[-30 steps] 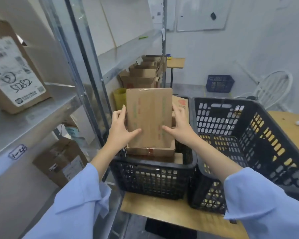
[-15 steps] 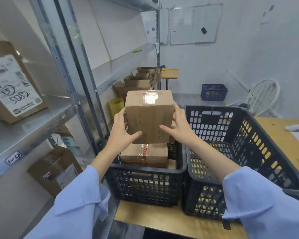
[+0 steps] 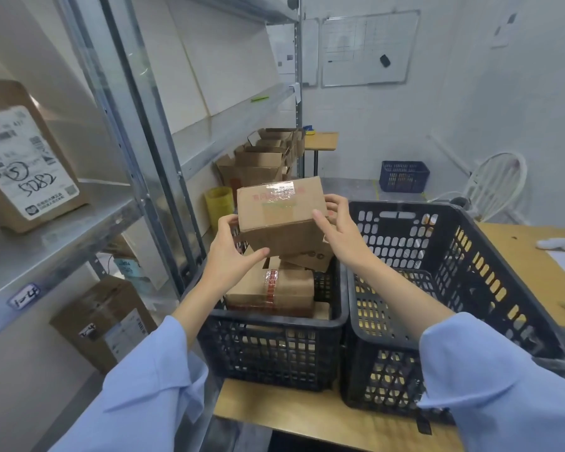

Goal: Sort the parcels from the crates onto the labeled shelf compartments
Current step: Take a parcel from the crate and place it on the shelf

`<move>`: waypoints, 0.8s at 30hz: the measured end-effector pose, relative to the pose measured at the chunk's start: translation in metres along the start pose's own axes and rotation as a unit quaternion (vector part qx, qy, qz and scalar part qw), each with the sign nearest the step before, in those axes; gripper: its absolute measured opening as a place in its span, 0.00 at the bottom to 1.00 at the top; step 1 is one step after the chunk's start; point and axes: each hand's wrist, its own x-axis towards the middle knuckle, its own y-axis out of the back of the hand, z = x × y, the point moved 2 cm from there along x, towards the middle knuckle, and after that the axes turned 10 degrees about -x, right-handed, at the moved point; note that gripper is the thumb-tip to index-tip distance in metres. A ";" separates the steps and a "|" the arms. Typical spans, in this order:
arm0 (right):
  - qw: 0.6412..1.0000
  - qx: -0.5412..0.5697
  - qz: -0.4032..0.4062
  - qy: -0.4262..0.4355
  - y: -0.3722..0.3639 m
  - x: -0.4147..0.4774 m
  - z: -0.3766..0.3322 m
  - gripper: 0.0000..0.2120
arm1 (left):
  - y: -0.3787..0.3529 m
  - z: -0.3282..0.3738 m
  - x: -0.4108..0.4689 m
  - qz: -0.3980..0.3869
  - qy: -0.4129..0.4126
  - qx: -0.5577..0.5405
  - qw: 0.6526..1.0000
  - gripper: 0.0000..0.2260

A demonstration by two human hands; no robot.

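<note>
Taped cardboard parcel [image 3: 281, 216] (tilted) above crate [image 3: 271, 350].

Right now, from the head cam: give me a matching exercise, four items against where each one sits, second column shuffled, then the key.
Items
1. taped cardboard parcel
2. parcel marked 5082
3. blue basket
4. right black crate

Places
A. on the floor at the far end
B. on the wooden table, beside the left black crate
C. on the metal shelf at left
D. gripped by the left hand and the right hand above the left black crate

Pairs: 1-D, 2-C, 3-A, 4-B
</note>
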 end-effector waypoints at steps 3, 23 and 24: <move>1.000 0.009 -0.003 0.009 0.002 0.000 -0.001 0.24 | 0.000 0.004 -0.002 -0.004 -0.013 -0.024 1.000 0.43; 0.993 -0.013 -0.090 0.073 0.013 -0.009 0.022 0.45 | -0.016 0.007 -0.027 0.043 0.034 -0.065 0.996 0.40; 0.991 -0.023 -0.098 0.085 0.016 -0.009 0.026 0.48 | -0.020 0.008 -0.031 0.052 0.042 -0.067 0.996 0.42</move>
